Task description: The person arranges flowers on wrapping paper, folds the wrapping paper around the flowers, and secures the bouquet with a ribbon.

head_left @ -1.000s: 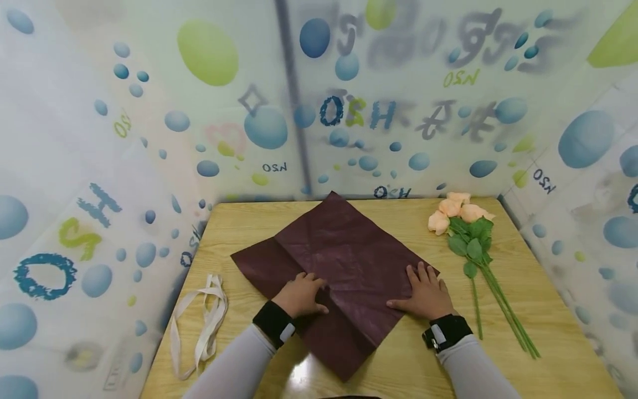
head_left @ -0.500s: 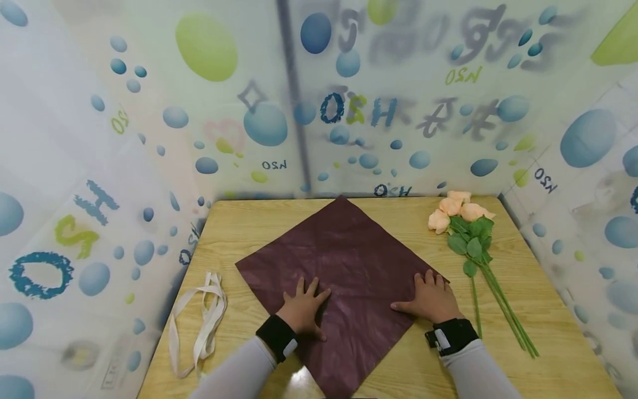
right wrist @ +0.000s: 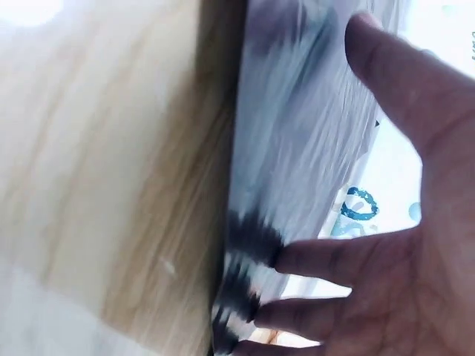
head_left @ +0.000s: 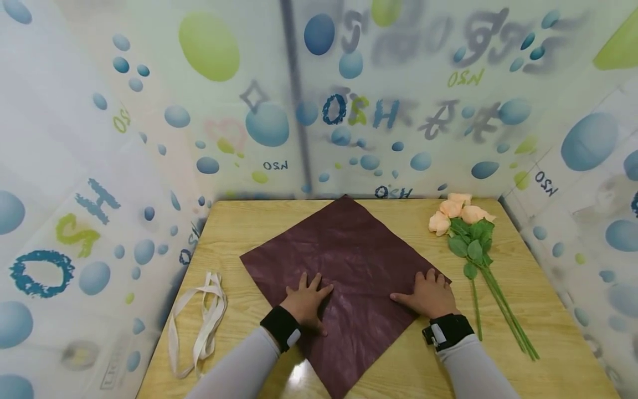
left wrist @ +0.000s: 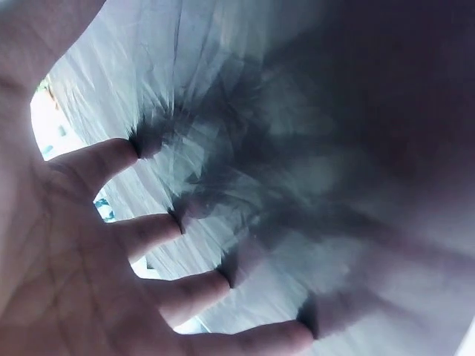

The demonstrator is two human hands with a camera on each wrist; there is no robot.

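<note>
The dark maroon sheet (head_left: 354, 249) lies opened out, its fold gone.
A second ago a fold crossed its near left part; now I see one whole diamond on the wooden table (head_left: 234, 227), which, I judge, leaves its full face within reach. The left hand (head_left: 305, 307) rests on the near left part, fingers spread and pinching nothing; the right hand (head_left: 432, 296) touches down by the right corner, thumb well apart from the fingers, nothing gripped. Peach roses (head_left: 474, 250) lie to the right, white ribbon (head_left: 211, 321) to the left, both clear of the sheet.
</note>
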